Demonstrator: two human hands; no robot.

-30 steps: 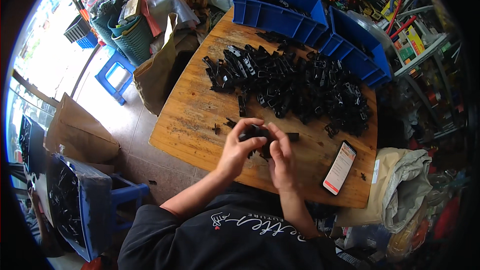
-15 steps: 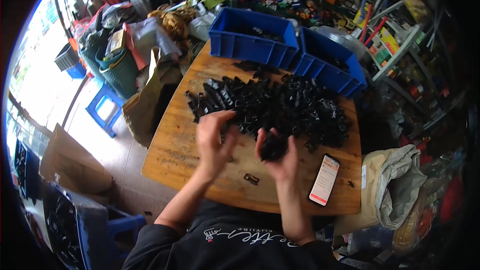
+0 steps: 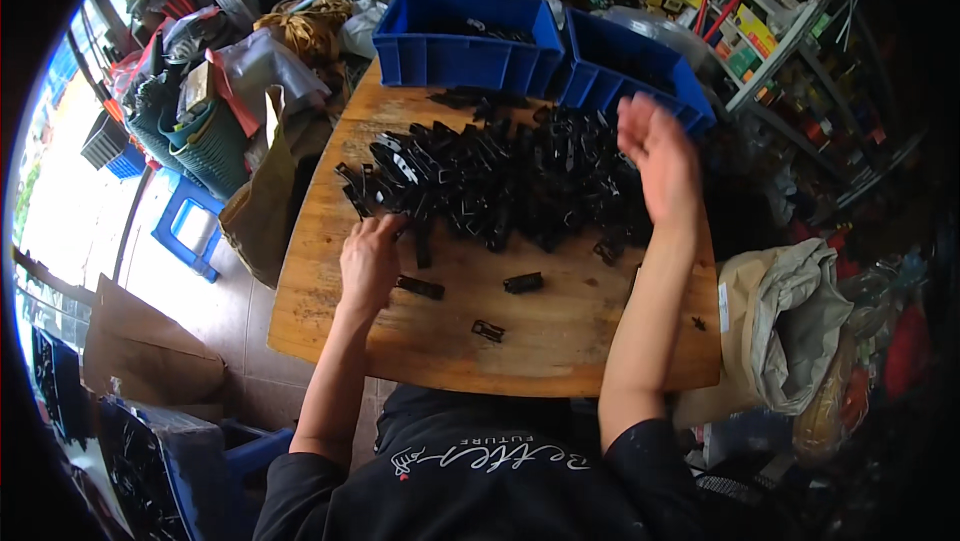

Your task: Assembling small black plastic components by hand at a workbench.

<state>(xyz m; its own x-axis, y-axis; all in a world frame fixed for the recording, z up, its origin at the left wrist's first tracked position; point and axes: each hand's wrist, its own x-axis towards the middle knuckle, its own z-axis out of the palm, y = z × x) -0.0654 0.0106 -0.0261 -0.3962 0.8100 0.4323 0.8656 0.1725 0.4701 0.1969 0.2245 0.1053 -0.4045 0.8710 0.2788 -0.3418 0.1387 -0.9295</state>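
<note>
A large heap of small black clip-like parts (image 3: 500, 171) covers the middle of the wooden table (image 3: 560, 351). My left hand (image 3: 368, 259) rests at the heap's near left edge, its fingers curled over; what they hold, if anything, is hidden. Raised on the right, my right hand (image 3: 660, 161) has its fingers stretched out and looks slightly blurred. It is in front of the right blue bin (image 3: 625, 76), and nothing shows in it. Apart from the heap lie several single parts, among them a dark one (image 3: 523, 283) and a frame-like one (image 3: 488, 331).
The left blue bin (image 3: 465, 56) stands at the table's far edge with black parts inside. Right of the table is an open paper sack (image 3: 750, 321); at its left, a cardboard piece (image 3: 255, 211) and a blue stool (image 3: 190, 226). Crowded shelves (image 3: 780, 51) stand behind.
The dark bunch held in my right hand is gone from it; that hand has swung up and right. My left hand moved down-left to the heap. More single parts lie in front; my forearm hides the phone.
</note>
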